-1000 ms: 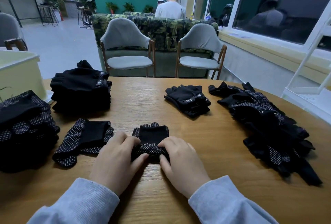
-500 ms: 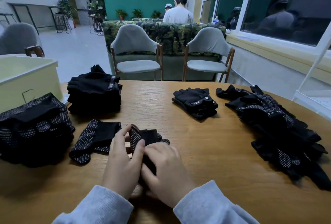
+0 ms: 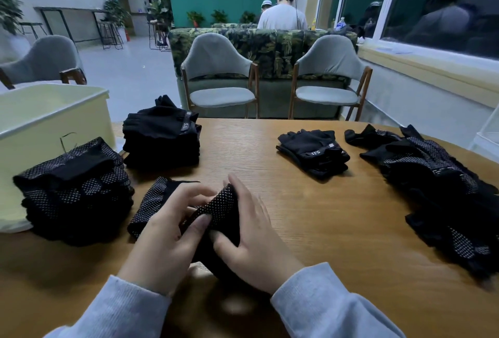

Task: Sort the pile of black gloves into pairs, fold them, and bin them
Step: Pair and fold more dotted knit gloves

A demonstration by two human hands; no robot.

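You have the black knit glove with white grip dots (image 3: 218, 209) folded between both hands at the near middle of the round wooden table (image 3: 310, 229). Your left hand (image 3: 164, 235) pinches its near edge, thumb on top and fingers curled onto the cloth at the far side. Your right hand (image 3: 253, 232) lies along the glove's right side with fingers straight and close together, thumb tucked against the fabric; it reads as holding the fold flat while the left hand turns the cloth over.

Just to the left, touching your left fingers, lies another folded dotted glove (image 3: 154, 202), probably parked there until it joins the tall stack of folded dotted gloves (image 3: 73, 189) at the near left. That stack sits against the pale yellow plastic bin (image 3: 54, 118), likely so binning is a short move. Behind it stands a stack of plain black gloves with labelled cuffs (image 3: 162, 137), and a small folded set of the same kind (image 3: 313, 152) lies far right of centre. The loose pile of unsorted black gloves (image 3: 437, 189) sprawls along the right edge, so much work remains.

Your hands hide most of the held glove, so you cannot tell whether it is one glove or a pair. The bin's inside is out of view, and the right pile's near end blurs into shadow.
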